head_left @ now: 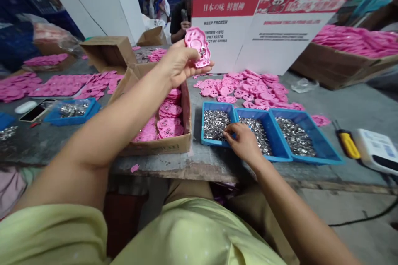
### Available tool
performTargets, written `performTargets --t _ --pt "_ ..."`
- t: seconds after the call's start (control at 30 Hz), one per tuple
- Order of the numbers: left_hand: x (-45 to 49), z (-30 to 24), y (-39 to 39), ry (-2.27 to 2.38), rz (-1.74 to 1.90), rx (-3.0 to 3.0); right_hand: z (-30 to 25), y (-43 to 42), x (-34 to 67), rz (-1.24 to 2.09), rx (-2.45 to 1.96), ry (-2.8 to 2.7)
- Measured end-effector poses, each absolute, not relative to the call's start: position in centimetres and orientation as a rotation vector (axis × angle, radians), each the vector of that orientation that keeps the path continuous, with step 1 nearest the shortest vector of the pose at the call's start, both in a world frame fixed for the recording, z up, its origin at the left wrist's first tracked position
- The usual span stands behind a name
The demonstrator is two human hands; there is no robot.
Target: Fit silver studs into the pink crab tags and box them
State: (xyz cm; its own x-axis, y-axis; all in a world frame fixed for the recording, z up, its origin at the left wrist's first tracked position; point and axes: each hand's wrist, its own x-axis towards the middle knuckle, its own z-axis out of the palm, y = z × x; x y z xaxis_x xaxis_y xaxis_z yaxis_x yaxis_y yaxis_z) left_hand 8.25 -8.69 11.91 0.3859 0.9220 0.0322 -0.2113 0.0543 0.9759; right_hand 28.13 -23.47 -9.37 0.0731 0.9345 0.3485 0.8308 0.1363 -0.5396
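Observation:
My left hand (180,64) is raised above the table and holds a pink plastic piece (198,46) upright between thumb and fingers; a small metal part shows on its face. My right hand (242,140) rests low at the rim between two blue trays, fingers pinched over the small silver metal parts (214,123) in the left blue tray (205,109). What the fingertips hold, if anything, is too small to make out. Below my left hand stands an open cardboard box (164,145) with stacked pink pieces (169,118) inside.
Two more blue trays (323,145) of silver parts sit to the right. Loose pink pieces (248,89) lie behind them, before a big white carton (248,20). A yellow-handled tool (348,144) and a white device (374,149) lie at right. Another person (182,12) stands behind.

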Motion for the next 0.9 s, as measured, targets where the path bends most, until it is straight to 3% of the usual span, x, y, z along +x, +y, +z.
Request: performTargets --t 0.2,0.37,0.7,0.9 --pt "0.7 9.9 -6.0 1.083 0.845 1.506 -10.0 -23.4 28.5 0.235 -1.66 -1.717" --pt "-3.4 5.1 -4.3 1.284 0.427 1.651 -9.8 -23.3 28.6 0.291 -1.633 -1.664" --pt "-3.2 -0.1 -2.3 1.286 0.113 2.447 -9.3 -23.6 28.5 0.338 -1.632 -1.626" --pt "-2.7 -0.8 -3.4 1.454 0.078 2.543 -9.1 -23.6 28.3 0.355 -1.624 -1.612"
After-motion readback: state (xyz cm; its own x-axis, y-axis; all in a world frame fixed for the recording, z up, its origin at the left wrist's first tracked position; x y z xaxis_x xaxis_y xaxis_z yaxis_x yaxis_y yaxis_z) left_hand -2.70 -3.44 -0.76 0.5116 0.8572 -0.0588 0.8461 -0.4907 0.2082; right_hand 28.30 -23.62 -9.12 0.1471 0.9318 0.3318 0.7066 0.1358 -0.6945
